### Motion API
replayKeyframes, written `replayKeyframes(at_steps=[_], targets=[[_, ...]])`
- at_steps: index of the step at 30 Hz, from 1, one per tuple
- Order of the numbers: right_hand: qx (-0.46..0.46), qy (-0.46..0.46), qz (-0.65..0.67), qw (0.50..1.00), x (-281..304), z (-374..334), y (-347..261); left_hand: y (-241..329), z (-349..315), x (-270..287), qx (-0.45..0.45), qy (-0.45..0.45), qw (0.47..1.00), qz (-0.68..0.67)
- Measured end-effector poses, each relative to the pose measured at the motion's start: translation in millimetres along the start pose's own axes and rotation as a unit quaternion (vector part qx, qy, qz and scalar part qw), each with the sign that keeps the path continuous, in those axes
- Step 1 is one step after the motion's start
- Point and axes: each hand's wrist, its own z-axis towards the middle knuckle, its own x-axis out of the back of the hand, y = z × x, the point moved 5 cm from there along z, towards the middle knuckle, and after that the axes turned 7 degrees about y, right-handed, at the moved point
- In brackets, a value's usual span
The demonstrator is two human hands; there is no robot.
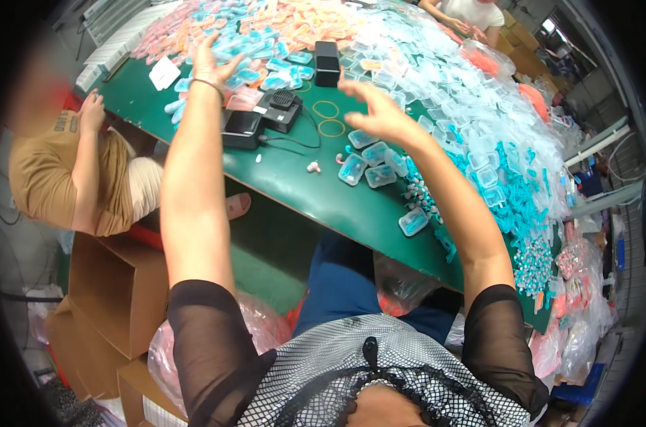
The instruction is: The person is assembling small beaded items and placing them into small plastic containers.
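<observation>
My left hand [214,67] reaches over the far left of the green table [294,178], its fingers spread, at the edge of a heap of small blue-lidded plastic cases [248,46]. Nothing shows in its grasp. My right hand [380,114] hovers above the middle of the table, thumb and fingers apart and holding nothing. Beneath and beside it lie several small clear cases [381,176] with blue pieces inside. Two yellow rubber bands [331,128] rest just left of that hand. A black box-shaped device [328,62] stands beyond it.
Two more black devices [242,128] with a cable sit near the left table edge. Heaps of clear cases [408,64], orange cases [323,25] and teal pieces [511,181] cover the far and right sides. One person [81,171] sits left; another [472,18] works far right. Cardboard boxes [106,292] stand lower left.
</observation>
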Motion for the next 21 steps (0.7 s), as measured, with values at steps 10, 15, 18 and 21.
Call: replayKeyframes(at_steps=[10, 15, 18, 21], targets=[[-0.077, -0.189, -0.194, 0.96, 19.4, -84.3, 10.3, -65.8, -124.7, -44.2, -0.318, -0.264, 0.712, 0.568], [-0.053, -0.187, -0.184, 0.964, 7.4, -86.6, 13.3, -132.3, -280.6, -17.4, -0.32, -0.347, 0.527, 0.707], [-0.03, -0.136, -0.193, 0.971, 6.4, -83.6, 20.4, -156.3, -290.9, -6.8, -0.344, -0.308, 0.523, 0.716], [-0.031, -0.129, -0.168, 0.977, 2.3, -77.5, 20.9, -163.5, -292.9, 0.7, -0.366, -0.228, 0.579, 0.692]])
